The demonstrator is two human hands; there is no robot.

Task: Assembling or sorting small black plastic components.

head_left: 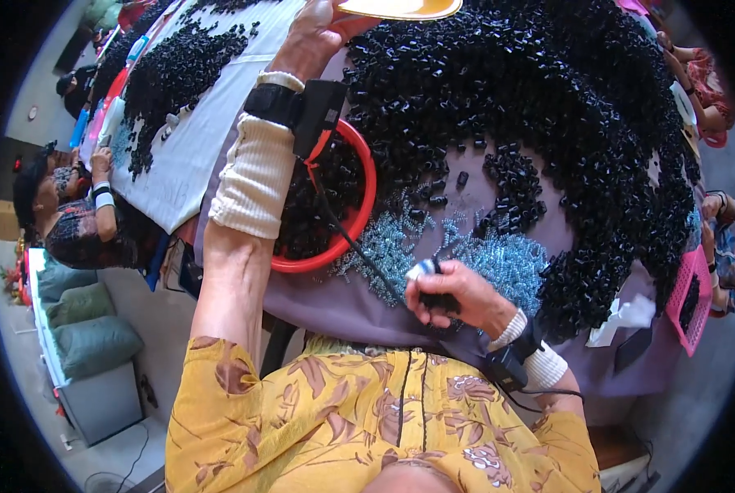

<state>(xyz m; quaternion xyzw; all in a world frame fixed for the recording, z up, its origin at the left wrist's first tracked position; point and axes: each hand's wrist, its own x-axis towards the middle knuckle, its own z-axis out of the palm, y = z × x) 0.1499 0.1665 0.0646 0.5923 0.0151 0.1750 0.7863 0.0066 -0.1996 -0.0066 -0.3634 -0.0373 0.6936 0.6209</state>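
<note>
My left hand (314,33) reaches far forward over the table, its fingers closed on the edge of a shallow yellow dish (400,8) that the top of the picture cuts off. Near the table's front edge, my right hand (462,297) is curled round small black plastic parts (441,302); how many cannot be made out. White and blue wrapping (421,269) shows at one of its fingertips. Beneath and beside this hand lies a heap of small, shiny, bluish metal pieces (499,259). A large pile of short black tubular parts (499,74) spreads beyond it.
A red-rimmed basin (370,177) of black parts stands beside my left forearm. At the right edge are a pink plastic basket (689,300) and crumpled white paper (630,316). A person (76,205) sits at the left; others are along the right side. A cable hangs from my left wrist.
</note>
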